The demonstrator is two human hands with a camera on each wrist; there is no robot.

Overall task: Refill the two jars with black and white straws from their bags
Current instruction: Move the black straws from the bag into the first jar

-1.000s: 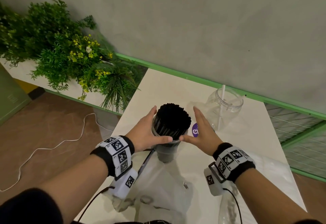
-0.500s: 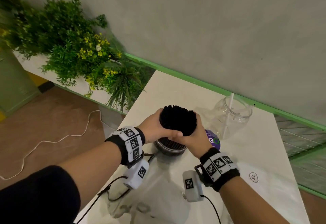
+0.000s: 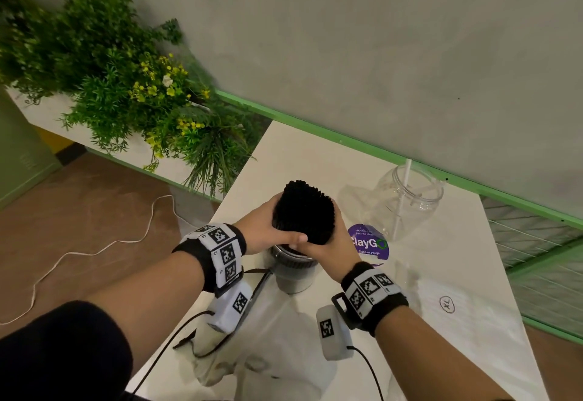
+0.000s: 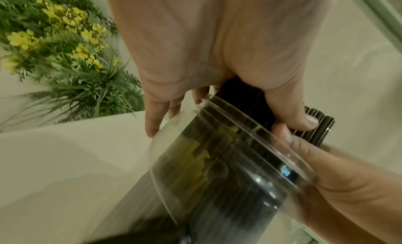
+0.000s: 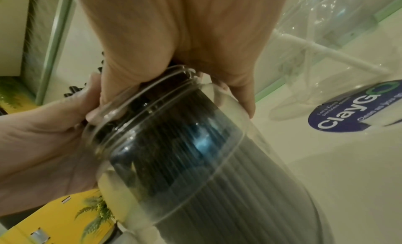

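Observation:
A thick bundle of black straws (image 3: 303,211) stands upright in a clear jar (image 3: 293,277) at the middle of the white table (image 3: 315,160). My left hand (image 3: 271,227) wraps the bundle from the left and my right hand (image 3: 331,247) from the right, both just above the jar's rim (image 5: 139,100), with the thumbs meeting in front. The straws (image 4: 319,125) show past my left thumb. A second clear jar (image 3: 407,201) stands at the back right and holds one white straw (image 3: 403,195).
Crumpled clear plastic bags lie on the table in front of the jar (image 3: 284,353) and at the right, marked XL (image 3: 448,304). A purple round sticker (image 3: 369,242) sits between the jars. Green plants (image 3: 142,94) stand beyond the left edge; a wall runs behind.
A second ago my hands stood open on either side of the straws. They have since closed round the bundle above the jar's rim and hold it there.

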